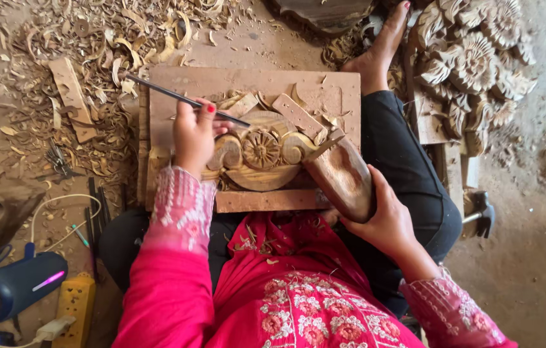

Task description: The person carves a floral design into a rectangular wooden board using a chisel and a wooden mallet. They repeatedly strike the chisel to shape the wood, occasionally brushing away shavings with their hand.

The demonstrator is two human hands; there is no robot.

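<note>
Now | left hand (192,135) fingers clenched on thin chisel (186,101), long axis slanting up-left, tip on carved flower panel (261,154) | right hand (386,222) grasping wooden mallet (342,177), head just right of the chisel tip | panel across lap.

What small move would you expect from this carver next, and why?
Probably a light tap of the wooden mallet on the chisel's upper end. The left hand sets its tip near the carved rosette, while the right hand holds the mallet low beside the panel, not yet raised.
</note>
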